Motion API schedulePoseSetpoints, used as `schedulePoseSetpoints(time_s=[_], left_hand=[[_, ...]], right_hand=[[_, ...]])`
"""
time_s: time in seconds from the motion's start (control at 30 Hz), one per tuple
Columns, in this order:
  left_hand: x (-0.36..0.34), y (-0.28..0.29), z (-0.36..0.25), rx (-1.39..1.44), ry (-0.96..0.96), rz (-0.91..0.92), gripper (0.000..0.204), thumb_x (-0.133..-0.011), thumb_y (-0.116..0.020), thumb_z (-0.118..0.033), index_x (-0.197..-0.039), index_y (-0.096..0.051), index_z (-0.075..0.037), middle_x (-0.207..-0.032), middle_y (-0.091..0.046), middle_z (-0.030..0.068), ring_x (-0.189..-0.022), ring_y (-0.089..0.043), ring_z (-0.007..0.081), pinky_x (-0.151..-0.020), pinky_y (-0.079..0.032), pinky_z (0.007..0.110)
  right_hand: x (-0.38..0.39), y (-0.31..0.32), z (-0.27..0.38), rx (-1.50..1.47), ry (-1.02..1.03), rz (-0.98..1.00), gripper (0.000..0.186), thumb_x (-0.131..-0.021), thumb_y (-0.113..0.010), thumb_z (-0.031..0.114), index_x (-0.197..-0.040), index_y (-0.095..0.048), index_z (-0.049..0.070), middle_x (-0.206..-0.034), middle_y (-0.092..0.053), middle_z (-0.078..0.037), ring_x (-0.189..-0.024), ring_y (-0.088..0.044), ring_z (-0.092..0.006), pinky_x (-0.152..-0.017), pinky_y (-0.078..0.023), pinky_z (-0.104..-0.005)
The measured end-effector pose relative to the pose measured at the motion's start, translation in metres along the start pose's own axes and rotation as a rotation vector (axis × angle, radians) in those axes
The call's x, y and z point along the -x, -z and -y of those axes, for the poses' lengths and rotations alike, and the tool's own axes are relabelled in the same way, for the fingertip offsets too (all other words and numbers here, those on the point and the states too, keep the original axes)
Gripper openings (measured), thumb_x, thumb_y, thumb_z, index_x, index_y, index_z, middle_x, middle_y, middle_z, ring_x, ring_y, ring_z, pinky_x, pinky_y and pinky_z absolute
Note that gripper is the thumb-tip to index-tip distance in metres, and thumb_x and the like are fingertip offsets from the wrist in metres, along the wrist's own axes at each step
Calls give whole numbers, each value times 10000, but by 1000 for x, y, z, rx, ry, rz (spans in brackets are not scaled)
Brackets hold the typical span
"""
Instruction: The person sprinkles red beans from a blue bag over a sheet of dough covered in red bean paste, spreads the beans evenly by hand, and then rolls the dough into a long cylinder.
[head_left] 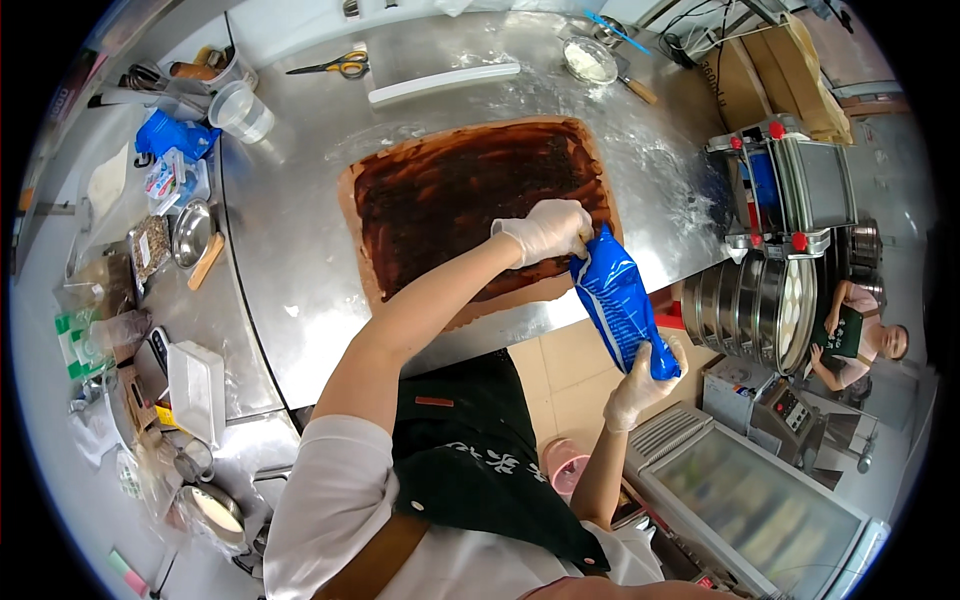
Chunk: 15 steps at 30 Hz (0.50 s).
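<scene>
A blue plastic bag (615,295) slants across the table's near edge, held between my hands, which wear clear gloves. My left hand (550,232) is closed at the bag's upper end; its fingertips are partly hidden there. Lower down, my right hand (645,383) grips the bag's bottom end. Beneath my left forearm lies a rolled-out rectangular sheet of brown dough (350,215), flat on the steel table (290,200). A dark brown, glossy spread (450,190) covers most of it, leaving a paler border.
Toward the far side are scissors (350,66), a white bar (445,83), a bowl of white powder (590,62) and a wooden-handled tool (637,88). A clear plastic tub (241,112) and metal bowl (193,233) stand left. A dough roller machine (790,185) stands right, with another person (858,335) beyond.
</scene>
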<state>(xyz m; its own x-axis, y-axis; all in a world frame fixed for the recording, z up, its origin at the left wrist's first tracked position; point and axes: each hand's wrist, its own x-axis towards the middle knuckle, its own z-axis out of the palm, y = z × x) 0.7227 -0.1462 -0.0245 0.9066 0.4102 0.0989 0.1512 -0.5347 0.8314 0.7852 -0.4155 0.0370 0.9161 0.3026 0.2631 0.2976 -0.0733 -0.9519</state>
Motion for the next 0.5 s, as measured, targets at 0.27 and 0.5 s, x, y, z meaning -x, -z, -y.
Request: schedulePoseSetpoints(time_s=[0.27, 0.5], left_hand=[[-49, -25, -19, -2, -8, 114, 223, -729, -796, -187, -923, -776, -78, -992, -711, 72, -959, -639, 262, -858, -510, 354], [-87, -30, -21, -25, -53, 73, 235, -732, -805, -181, -941, -778, -78, -991, -707, 101, -967, -645, 280, -866, -510, 362]], right_hand=[[-31, 14, -9, 51, 24, -31, 408, -875, -642, -98, -1221, -471, 36, -1127, -598, -107, -1031, -590, -179, -972, -481, -328], [-63, 18, -23, 16, 46, -75, 379, -888, -650, -76, -1215, -492, 33, -1163, -589, -97, -1057, -584, -172, -992, -470, -328]])
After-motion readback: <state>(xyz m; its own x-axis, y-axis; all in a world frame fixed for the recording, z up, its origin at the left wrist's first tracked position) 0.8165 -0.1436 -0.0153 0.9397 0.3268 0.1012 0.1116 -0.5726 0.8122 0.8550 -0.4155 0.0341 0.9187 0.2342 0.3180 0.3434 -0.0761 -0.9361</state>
